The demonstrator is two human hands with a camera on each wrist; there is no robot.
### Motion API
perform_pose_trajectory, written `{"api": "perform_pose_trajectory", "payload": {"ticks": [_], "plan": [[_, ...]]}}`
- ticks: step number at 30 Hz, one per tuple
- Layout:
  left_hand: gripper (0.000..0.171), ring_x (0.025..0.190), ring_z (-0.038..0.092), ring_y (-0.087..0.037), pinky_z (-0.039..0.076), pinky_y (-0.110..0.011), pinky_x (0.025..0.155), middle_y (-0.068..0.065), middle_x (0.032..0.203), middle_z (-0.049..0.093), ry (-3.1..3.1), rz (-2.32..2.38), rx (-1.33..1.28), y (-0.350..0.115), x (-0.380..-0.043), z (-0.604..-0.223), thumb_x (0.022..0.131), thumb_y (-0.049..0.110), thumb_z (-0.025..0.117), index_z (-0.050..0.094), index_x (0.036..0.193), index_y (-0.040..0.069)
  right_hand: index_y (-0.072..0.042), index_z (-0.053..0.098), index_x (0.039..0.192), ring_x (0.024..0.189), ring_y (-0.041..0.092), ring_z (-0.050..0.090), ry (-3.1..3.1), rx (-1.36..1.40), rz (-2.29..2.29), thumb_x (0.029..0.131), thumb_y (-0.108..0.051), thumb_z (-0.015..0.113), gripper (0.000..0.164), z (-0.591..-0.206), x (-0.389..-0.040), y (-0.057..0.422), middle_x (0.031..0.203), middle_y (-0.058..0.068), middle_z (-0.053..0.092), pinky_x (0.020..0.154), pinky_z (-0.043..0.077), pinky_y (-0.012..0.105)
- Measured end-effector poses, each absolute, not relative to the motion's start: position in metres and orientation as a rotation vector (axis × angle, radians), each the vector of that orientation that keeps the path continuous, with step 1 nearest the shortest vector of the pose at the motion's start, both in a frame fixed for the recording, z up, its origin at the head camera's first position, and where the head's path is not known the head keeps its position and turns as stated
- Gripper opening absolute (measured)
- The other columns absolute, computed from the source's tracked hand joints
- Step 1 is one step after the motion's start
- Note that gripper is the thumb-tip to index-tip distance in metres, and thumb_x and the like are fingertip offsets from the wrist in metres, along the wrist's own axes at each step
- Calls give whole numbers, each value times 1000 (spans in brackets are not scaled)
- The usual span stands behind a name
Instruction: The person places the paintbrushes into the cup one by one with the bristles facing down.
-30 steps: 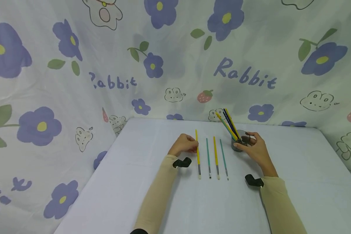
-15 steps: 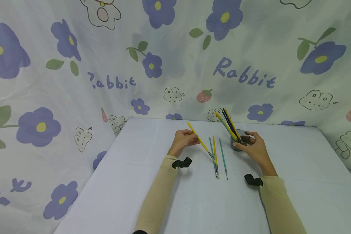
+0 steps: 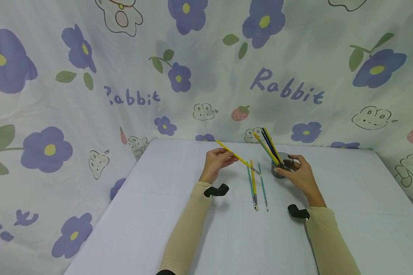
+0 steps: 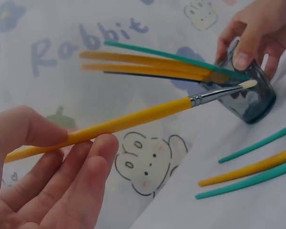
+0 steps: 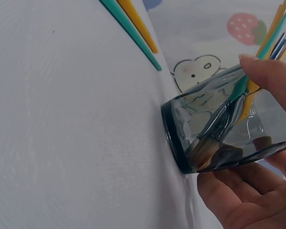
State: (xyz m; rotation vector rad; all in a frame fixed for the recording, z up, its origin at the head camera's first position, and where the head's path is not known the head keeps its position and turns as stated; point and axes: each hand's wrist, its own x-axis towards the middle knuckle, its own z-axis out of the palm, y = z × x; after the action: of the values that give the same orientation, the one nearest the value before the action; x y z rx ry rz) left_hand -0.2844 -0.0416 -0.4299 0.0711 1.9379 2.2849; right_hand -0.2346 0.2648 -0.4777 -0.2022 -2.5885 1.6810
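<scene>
One yellow paintbrush (image 4: 143,116) is pinched by the left hand (image 3: 217,163) above three loose brushes (image 3: 254,182) on the table (image 3: 158,183), bristles (image 4: 249,84) toward the glass (image 5: 200,112), which the right hand (image 3: 298,175) grips, seemingly to steady it under its leaning brushes (image 4: 152,62).

Place: a tabletop nook walled in by cloth, like a small filming set-up; whether in a home or a studio cannot be told.
Printed cloth (image 3: 213,57): hangs beyond the left grip (image 3: 216,163) and right grip (image 3: 301,173), and to their left, patterned with purple flowers (image 3: 179,77).
"Rabbit" lettering (image 3: 287,89): on the cloth, beyond the grips.
Tabletop (image 3: 137,225): white, under both grips.
Wrist cameras (image 3: 211,191): black, one just behind each grip.
Room beyond: hidden by the cloth.
</scene>
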Motion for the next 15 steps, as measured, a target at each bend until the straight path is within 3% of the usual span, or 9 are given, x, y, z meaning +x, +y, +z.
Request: {"api": "perform_pose_trajectory", "payload": {"ticks": [5,15], "plan": [[28,77,78,-14,66,-31,83,-6,88,78,1885,2340,108,-35,-284,-427,94,5,72,65,116,-11,-6,32,157,143,44,50,-2591,-202,1685,83,-43,87,99,-477,-234,265,147,26,58,117,44,61],[27,80,79,-16,66,-31,84,-8,91,79,1840,2392,156,-20,-282,-414,94,4,74,64,116,-9,-7,33,157,140,42,54,-2584,-194,1681,82,-46,87,100,-480,-236,265,146,25,59,116,45,59]]}}
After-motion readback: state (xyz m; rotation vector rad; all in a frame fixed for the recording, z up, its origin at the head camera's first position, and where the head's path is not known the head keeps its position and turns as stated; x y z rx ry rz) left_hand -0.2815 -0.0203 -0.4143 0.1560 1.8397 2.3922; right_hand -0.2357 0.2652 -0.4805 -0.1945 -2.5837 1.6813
